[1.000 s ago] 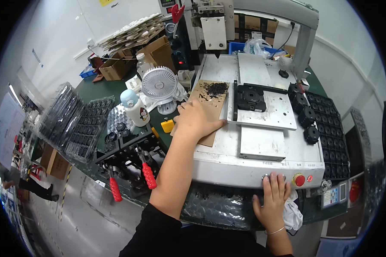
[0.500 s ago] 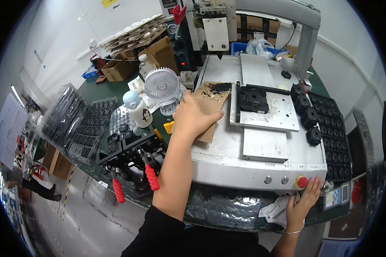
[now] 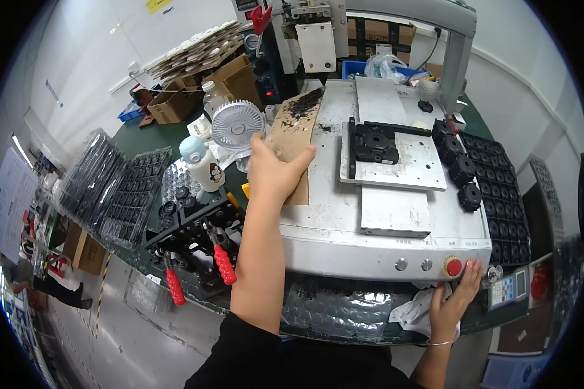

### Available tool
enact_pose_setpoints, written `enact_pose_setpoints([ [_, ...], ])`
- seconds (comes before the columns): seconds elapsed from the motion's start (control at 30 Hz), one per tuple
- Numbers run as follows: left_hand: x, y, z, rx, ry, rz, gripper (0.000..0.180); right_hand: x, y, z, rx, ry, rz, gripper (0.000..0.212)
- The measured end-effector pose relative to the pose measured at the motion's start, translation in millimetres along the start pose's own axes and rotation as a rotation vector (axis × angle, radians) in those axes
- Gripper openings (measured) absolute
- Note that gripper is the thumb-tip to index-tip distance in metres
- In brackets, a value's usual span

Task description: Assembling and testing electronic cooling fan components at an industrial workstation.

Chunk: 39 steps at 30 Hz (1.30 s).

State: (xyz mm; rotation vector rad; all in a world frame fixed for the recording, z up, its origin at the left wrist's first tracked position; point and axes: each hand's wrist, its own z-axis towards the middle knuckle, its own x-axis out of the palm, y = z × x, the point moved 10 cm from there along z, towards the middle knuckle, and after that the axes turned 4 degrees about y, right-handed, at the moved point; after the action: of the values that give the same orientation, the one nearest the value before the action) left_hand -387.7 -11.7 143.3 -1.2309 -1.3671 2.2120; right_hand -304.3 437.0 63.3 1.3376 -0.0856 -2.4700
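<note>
My left hand point(image 3: 274, 170) grips a piece of brown cardboard point(image 3: 296, 133) by its near end, on the left part of a grey machine's deck point(image 3: 334, 214). The cardboard's far end is covered with black debris. My right hand point(image 3: 453, 305) rests at the machine's front right corner, just below a red round button point(image 3: 454, 266), with its fingers on a crumpled white cloth point(image 3: 418, 311). A black moulded part point(image 3: 374, 142) sits in a fixture on a metal plate point(image 3: 396, 165) in the middle of the deck.
A small white fan point(image 3: 238, 125) and a white bottle point(image 3: 200, 162) stand left of the machine. Stacks of black trays point(image 3: 120, 194) lie further left. A jig with red-handled clamps point(image 3: 194, 243) sits at the bench's front. A tray of black parts point(image 3: 499, 194) lies at the right.
My left hand has slid the cardboard further back and left along the deck. My right hand moved right along the machine's front from beside the buttons to the front right corner by the cloth.
</note>
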Motion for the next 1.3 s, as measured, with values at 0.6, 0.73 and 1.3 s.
enact_pose_setpoints([
  [0.6,-23,82,-220,0.402,0.275,0.346,0.036,44,113,-31,-0.199,0.494,0.655,0.021],
  [0.73,-8,90,-245,0.436,0.426,0.245,0.037,83,124,-38,-0.191,0.475,0.505,0.024],
  [1.3,-38,151,-224,0.159,0.279,0.195,0.077,95,131,-51,-0.254,0.535,0.358,0.013],
])
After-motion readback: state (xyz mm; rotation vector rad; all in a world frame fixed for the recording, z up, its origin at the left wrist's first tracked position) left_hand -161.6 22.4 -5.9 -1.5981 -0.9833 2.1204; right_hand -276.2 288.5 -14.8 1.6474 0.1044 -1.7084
